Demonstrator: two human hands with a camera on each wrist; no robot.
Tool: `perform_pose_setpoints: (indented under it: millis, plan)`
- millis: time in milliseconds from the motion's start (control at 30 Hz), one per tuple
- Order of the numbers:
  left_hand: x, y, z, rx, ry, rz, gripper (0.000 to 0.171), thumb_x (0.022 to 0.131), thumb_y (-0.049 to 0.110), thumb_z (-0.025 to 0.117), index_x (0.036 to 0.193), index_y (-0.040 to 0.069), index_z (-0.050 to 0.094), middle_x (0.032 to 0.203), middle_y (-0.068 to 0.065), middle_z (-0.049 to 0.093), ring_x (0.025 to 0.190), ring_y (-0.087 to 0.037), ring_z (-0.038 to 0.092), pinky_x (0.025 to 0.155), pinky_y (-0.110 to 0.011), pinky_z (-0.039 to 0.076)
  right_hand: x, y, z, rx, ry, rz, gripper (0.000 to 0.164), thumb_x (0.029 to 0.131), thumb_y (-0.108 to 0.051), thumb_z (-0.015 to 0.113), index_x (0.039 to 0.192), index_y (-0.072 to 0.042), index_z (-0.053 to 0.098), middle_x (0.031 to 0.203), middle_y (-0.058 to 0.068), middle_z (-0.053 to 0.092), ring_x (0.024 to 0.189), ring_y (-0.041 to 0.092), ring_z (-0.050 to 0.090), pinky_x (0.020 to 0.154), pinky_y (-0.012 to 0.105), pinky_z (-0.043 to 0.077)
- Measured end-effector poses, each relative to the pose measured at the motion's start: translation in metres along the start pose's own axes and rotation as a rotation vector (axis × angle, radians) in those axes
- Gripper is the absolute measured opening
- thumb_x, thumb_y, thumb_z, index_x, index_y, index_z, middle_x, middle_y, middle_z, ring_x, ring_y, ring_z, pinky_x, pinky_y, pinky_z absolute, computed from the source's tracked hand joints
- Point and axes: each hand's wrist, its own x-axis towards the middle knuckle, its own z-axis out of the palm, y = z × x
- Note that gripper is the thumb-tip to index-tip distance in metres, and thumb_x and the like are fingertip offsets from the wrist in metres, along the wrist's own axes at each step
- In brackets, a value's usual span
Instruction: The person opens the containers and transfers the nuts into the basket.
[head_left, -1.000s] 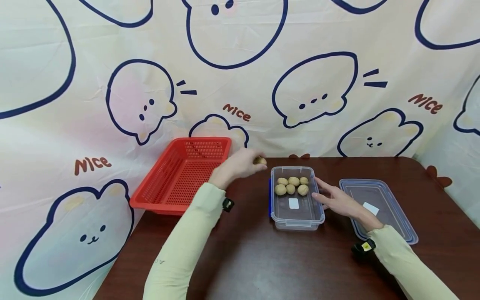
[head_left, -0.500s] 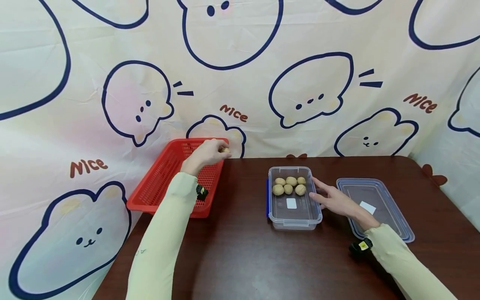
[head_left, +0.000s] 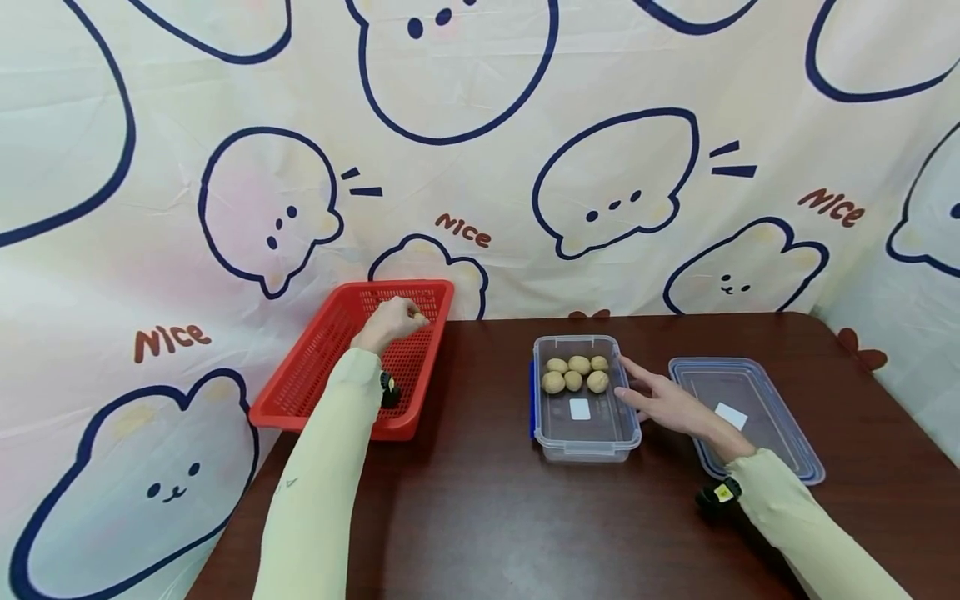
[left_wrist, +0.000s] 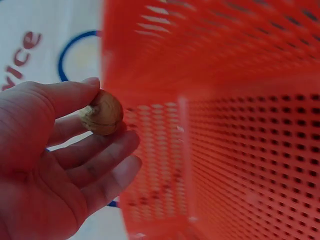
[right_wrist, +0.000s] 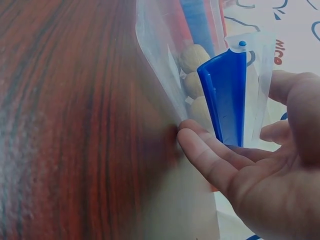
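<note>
In the head view my left hand (head_left: 390, 324) is over the red plastic basket (head_left: 300, 392). Its thumb and fingers pinch a walnut (left_wrist: 102, 112), which the left wrist view shows close beside the basket's perforated wall. My right hand (head_left: 663, 402) rests at the right side of a clear plastic food container (head_left: 607, 429). Its fingers lie fairly straight along the outer wall, near a blue clip (right_wrist: 227, 100). Several walnuts (head_left: 553, 382) sit in two rows at the back half of the container, above a white label.
The container's clear lid (head_left: 757, 408) lies flat on the dark wooden table (head_left: 480, 517), just right of my right hand. A printed cloth (head_left: 480, 183) hangs behind the table's back edge. The basket stands at the table's back left.
My left hand has carried the walnut leftward from near the container to over the basket, then lowered it slightly. The right hand has stayed at the container's side.
</note>
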Motion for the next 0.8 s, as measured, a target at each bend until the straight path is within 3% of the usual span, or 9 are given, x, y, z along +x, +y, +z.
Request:
perform_pose_setpoints:
  millis: [200,333,533,800]
  plan:
    - [0.012,-0.026,0.009,-0.021,0.014,-0.071,0.02,0.097,0.027,0.057,0.094,0.008,0.06,0.072,-0.003,0.046,0.064,-0.018,0.043,0.059,-0.031,0.036,-0.001,0.0,-0.001,0.003,0.012,0.002,0.076,0.101,-0.038,0.053,0.159,-0.014,0.01,0.152,0.035,0.03,0.114,0.038,0.062,0.076,0.036,0.059]
    - [0.016,-0.042,0.014,-0.046,0.028,-0.127,0.018,0.096,0.024,0.057,0.09,0.008,0.058,0.067,0.0,0.041,0.06,-0.016,0.04,0.056,-0.031,0.035,0.0,-0.001,0.0,-0.005,0.008,0.007,0.077,0.101,-0.039,0.052,0.159,-0.014,0.01,0.153,0.034,0.028,0.116,0.039,0.061,0.076,0.036,0.059]
    - [0.022,-0.048,0.022,-0.016,-0.021,-0.183,0.022,0.095,0.022,0.057,0.107,0.005,0.063,0.084,-0.006,0.051,0.076,-0.021,0.051,0.064,-0.032,0.039,0.002,0.001,0.001,-0.008,0.01,0.009,0.077,0.1,-0.042,0.052,0.159,-0.015,0.01,0.152,0.033,0.031,0.117,0.038,0.06,0.076,0.035,0.059]
    - [0.031,-0.051,0.033,-0.034,-0.05,-0.192,0.022,0.097,0.021,0.059,0.109,0.004,0.065,0.1,-0.012,0.061,0.088,-0.025,0.056,0.07,-0.033,0.045,0.002,0.003,0.0,0.005,0.005,-0.005,0.076,0.1,-0.04,0.052,0.159,-0.017,0.01,0.151,0.033,0.032,0.117,0.039,0.059,0.077,0.035,0.059]
